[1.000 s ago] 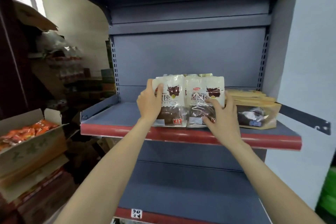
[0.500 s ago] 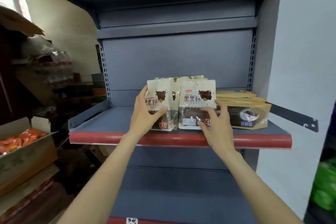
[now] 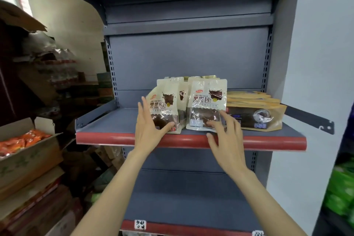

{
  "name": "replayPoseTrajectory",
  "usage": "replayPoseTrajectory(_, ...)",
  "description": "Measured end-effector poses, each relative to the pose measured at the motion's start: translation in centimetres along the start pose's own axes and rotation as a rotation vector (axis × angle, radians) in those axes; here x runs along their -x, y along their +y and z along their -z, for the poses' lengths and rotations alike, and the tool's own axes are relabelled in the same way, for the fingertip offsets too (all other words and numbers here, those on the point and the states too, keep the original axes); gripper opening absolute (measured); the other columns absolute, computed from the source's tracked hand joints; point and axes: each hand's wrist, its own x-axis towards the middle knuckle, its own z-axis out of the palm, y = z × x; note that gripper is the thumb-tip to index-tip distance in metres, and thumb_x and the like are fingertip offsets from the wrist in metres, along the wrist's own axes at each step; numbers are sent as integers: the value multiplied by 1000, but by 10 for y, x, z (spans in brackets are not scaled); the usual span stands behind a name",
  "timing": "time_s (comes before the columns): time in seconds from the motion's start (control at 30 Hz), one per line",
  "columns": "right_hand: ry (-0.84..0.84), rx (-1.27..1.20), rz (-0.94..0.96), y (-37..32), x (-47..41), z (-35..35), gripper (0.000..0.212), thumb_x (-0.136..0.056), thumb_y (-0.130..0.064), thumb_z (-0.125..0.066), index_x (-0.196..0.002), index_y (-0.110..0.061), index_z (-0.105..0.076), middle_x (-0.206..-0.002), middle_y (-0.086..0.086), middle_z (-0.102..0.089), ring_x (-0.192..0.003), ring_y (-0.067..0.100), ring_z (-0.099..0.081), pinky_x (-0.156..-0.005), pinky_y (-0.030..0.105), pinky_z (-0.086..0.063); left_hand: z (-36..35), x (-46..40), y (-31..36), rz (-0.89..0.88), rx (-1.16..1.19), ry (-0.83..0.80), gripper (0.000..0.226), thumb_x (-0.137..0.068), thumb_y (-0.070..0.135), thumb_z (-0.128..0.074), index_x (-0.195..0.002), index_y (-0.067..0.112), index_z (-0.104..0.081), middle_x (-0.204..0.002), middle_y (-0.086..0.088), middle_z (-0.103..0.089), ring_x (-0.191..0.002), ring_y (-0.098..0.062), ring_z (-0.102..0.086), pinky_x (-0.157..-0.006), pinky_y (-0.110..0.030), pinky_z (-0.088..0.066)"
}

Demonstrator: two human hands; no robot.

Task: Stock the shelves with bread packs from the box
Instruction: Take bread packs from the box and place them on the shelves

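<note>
Two rows of bread packs (image 3: 206, 105) stand at the shelf (image 3: 115, 138) front, beside brown pouches (image 3: 254, 115). My left hand (image 3: 147, 128) and right hand (image 3: 228, 138) rest flat-fingered against them. I judge much shelf remains unfilled.

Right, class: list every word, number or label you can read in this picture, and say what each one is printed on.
"黑黑包": right white bread pack, large dark print.
"HEI HEI BAO": same pack, small line above.
"黑黑包", first character cut off: left white bread pack.
Red logos on both packs: too small to read.
Brown pack: print blurred.
Handwritten tag on the lower shelf edge: unreadable.
</note>
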Motion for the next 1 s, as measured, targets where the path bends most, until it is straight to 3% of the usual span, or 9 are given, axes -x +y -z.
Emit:
replayPoseTrajectory(0.1,55,-43,81,-8,14,4,26,-90,-18,-58,-115,-17,-60,-141,9,-43,-132,28,-32,-107,47,-32,6,18,9,44,-5,75,111,-76,53,-68,-151,19,7,-160,-6,2,-146,-22,-3,-115,-37,-13)
replayPoseTrajectory(0.2,76,-134,142,-22,28,13,28,-92,-22,-50,-117,-18,-60,-138,5,-45,-132,26,-34,-109,42,-29,14,48,22,-59,60,198,73,-87,38,-63,-147,20,-24,-150,1,-30,-136,-14,-26,-109,-29,-24)
replayPoseTrajectory(0.33,48,-234,229,-35,68,25,27,-93,-20,-50,-118,-16,-60,-131,4,-52,-124,23,-43,-106,34,-32,24,104,27,-180,119,203,29,-92,37,-48,-117,26,-57,-100,21,-63,-95,-4,-59,-84,-26,-45)
replayPoseTrajectory(0.5,-216,-277,231,-37,156,24,27,-93,-22,-46,-113,-16,-62,-112,0,-62,-97,14,-56,-76,17,-39,32,192,-6,-192,0,96,27,-96,31,-45,-88,19,-68,-63,18,-64,-58,1,-62,-51,-31,-50)
replayPoseTrajectory(0.6,-522,-252,188,-28,216,12,25,-91,-22,-51,-114,-22,-58,-90,-2,-68,-70,20,-64,-54,24,-40,36,250,-37,-45,-165,-99,28,-90,35,-48,-87,18,-70,-68,7,-70,-61,-4,-61,-59,-18,-45)
replayPoseTrajectory(0.67,-834,-207,165,-20,258,4,33,-94,-24,-51,-127,-24,-49,-98,2,-67,-74,25,-65,-51,31,-45,39,293,-61,173,-250,-414,29,-86,38,-50,-101,20,-68,-87,2,-72,-77,-11,-64,-71,-26,-49)
replayPoseTrajectory(0.77,-1232,-149,152,-4,321,-10,41,-99,-31,-42,-139,-27,-35,-120,2,-58,-89,24,-60,-52,28,-38,46,364,-91,411,-332,-769,68,-72,62,-31,-116,21,-64,-111,-7,-68,-101,-29,-63,-82,-39,-50)
replayPoseTrajectory(0.9,-1415,-188,43,10,399,-21,38,-98,-30,-45,-135,-25,-41,-127,1,-55,-108,21,-56,-72,30,-46,49,469,-123,635,-369,-938,72,-69,63,-24,-119,27,-61,-119,-2,-66,-102,-28,-64,-83,-36,-50)
replayPoseTrajectory(1.0,-1466,-199,-57,13,448,-24,38,-97,-32,-47,-135,-24,-44,-128,1,-55,-113,23,-52,-82,31,-47,49,525,-138,783,-340,-896,43,-80,42,-53,-122,33,-56,-116,-2,-66,-97,-30,-64,-78,-35,-52)
